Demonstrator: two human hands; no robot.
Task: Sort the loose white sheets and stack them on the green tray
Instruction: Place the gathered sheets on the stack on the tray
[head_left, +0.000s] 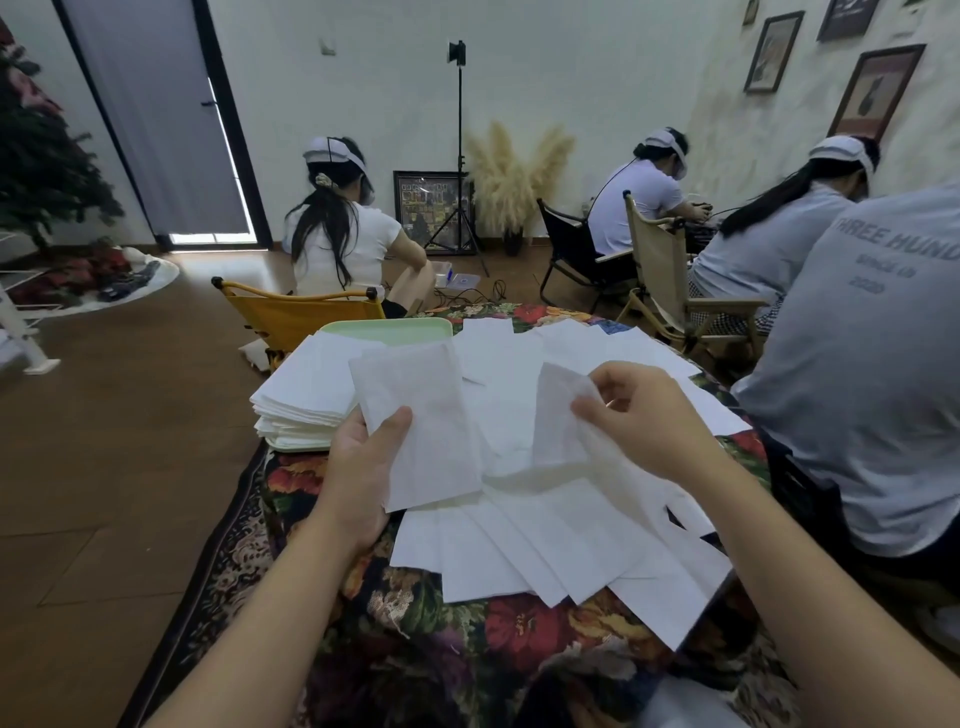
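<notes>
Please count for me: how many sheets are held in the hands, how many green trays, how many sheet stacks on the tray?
Sheets held in hands: 2 (left hand sheet; right hand sheet)
Green tray: 1
Sheet stack on the tray: 1
Total: 4

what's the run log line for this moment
left hand: holds white sheet | right hand: pinches second sheet | stack on green tray

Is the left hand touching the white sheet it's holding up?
Touching. The head view shows the left hand gripping the raised white sheet, its thumb pressed flat on the front near the sheet's lower left edge.
</notes>
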